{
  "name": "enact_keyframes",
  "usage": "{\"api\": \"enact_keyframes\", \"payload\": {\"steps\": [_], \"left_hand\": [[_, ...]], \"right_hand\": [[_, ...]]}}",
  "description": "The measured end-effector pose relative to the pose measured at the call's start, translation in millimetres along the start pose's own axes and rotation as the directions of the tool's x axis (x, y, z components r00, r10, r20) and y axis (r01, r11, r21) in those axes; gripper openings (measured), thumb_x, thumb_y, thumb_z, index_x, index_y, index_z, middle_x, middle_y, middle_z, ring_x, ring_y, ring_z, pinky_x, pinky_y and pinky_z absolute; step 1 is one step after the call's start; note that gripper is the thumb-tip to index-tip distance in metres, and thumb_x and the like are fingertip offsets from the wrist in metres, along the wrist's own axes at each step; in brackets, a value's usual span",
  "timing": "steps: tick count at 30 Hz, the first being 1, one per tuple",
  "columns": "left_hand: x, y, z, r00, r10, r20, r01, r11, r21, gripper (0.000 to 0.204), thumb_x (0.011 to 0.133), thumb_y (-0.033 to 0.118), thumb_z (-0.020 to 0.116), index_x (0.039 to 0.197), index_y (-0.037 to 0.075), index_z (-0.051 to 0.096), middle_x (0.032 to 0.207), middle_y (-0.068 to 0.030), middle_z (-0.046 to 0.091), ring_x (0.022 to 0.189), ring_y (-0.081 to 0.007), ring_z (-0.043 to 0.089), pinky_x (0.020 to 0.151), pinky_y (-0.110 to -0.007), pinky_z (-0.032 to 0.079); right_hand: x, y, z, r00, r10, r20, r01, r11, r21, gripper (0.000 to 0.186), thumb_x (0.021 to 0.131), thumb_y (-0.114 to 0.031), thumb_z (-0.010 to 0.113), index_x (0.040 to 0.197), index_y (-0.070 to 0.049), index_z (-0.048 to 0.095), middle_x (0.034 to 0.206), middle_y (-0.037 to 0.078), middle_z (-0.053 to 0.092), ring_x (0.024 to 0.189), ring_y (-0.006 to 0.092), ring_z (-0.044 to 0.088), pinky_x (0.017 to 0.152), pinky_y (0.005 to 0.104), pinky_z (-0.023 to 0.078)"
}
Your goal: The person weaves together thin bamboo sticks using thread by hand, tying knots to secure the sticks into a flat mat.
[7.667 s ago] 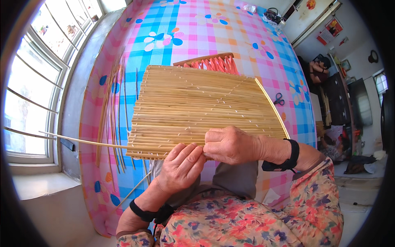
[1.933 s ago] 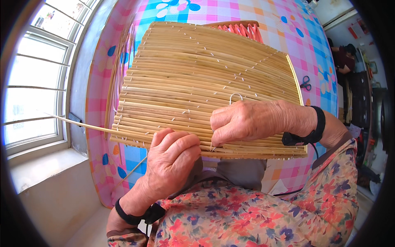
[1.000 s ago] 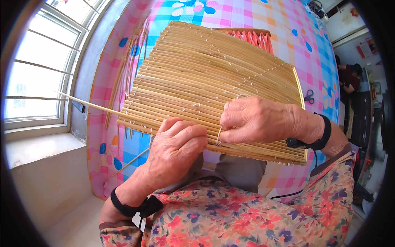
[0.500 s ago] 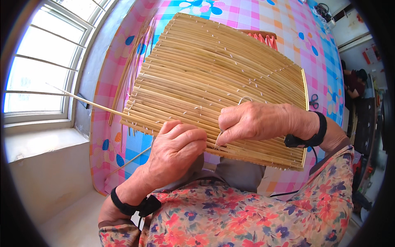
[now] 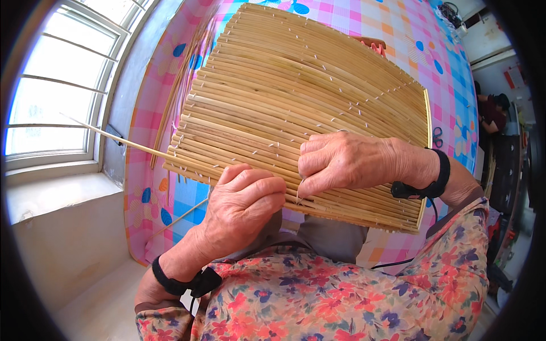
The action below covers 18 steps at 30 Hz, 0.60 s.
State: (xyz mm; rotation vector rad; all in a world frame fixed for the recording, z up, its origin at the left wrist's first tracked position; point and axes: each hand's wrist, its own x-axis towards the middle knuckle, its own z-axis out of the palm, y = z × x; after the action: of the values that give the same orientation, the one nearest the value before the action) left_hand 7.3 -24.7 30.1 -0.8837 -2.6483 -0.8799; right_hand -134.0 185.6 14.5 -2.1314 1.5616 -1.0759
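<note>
A mat of straw-coloured reed stalks, stitched with short white threads, slants across my lap. My left hand is closed around its near edge, fingers curled over the top and the thumb out of sight. Just to the right, my right hand is closed in a pinch above the same edge. A thin pale thread runs from the pinching fingertips down to the stalks; its other end is hidden by the hand. One long thin stalk sticks out past the mat's left side toward the window.
Beneath the mat lies a checked, flower-patterned cloth. Loose thin stalks lie left of the mat, scissors to its right. A barred window with a sill is at the left. Another person is at the far right.
The mat's far edge has shifted up and slightly right. My right hand has turned a little, and the thread loop above it has mostly gone from sight. My left hand stays in place.
</note>
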Motion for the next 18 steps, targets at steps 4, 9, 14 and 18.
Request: {"api": "enact_keyframes", "payload": {"steps": [4, 9, 14, 18], "left_hand": [[0.1, -0.3, 1.0, 1.000, 0.011, -0.016, -0.011, 1.000, 0.004, 0.021, 0.068, 0.008, 0.068, 0.088, 0.007, 0.064, 0.099, -0.0024, 0.064, 0.092, -0.0209, 0.062, 0.083, -0.037, 0.045], [2.0, 0.5, -0.5, 1.000, 0.005, -0.007, -0.005, 1.000, 0.001, 0.021, 0.068, 0.008, 0.067, 0.088, 0.007, 0.064, 0.098, -0.0030, 0.064, 0.092, -0.0213, 0.062, 0.082, -0.037, 0.045], [4.0, 0.7, -0.9, 1.000, 0.000, -0.015, -0.001, 1.000, -0.013, 0.019, 0.069, 0.008, 0.067, 0.088, 0.007, 0.063, 0.098, -0.0035, 0.064, 0.092, -0.0215, 0.062, 0.082, -0.037, 0.046], [6.2, -0.1, -1.8, 1.000, -0.004, -0.002, 0.004, 1.000, -0.018, 0.017, 0.071, 0.008, 0.067, 0.087, 0.007, 0.063, 0.098, -0.0038, 0.065, 0.092, -0.0218, 0.063, 0.082, -0.036, 0.046]], "right_hand": [[1.2, -0.4, -2.5, 1.000, 0.020, 0.023, -0.021, 0.998, 0.055, 0.004, 0.083, -0.012, 0.057, 0.082, -0.008, 0.057, 0.078, 0.006, 0.048, 0.083, 0.0252, 0.056, 0.075, 0.0342, 0.049], [2.4, -1.5, 0.8, 1.000, 0.031, 0.006, -0.031, 0.995, 0.092, 0.004, 0.084, -0.011, 0.056, 0.081, -0.008, 0.054, 0.079, 0.007, 0.048, 0.082, 0.0258, 0.056, 0.073, 0.0349, 0.049], [6.6, -7.4, -0.7, 0.998, 0.033, 0.053, -0.035, 0.999, 0.031, 0.014, 0.084, -0.010, 0.061, 0.096, -0.005, 0.062, 0.084, 0.006, 0.054, 0.083, 0.0244, 0.058, 0.072, 0.0333, 0.050], [6.3, -6.2, 1.3, 0.999, 0.028, -0.014, -0.029, 0.999, -0.019, 0.004, 0.084, -0.009, 0.056, 0.083, -0.007, 0.052, 0.079, 0.008, 0.049, 0.079, 0.0253, 0.057, 0.069, 0.0347, 0.050]]}}
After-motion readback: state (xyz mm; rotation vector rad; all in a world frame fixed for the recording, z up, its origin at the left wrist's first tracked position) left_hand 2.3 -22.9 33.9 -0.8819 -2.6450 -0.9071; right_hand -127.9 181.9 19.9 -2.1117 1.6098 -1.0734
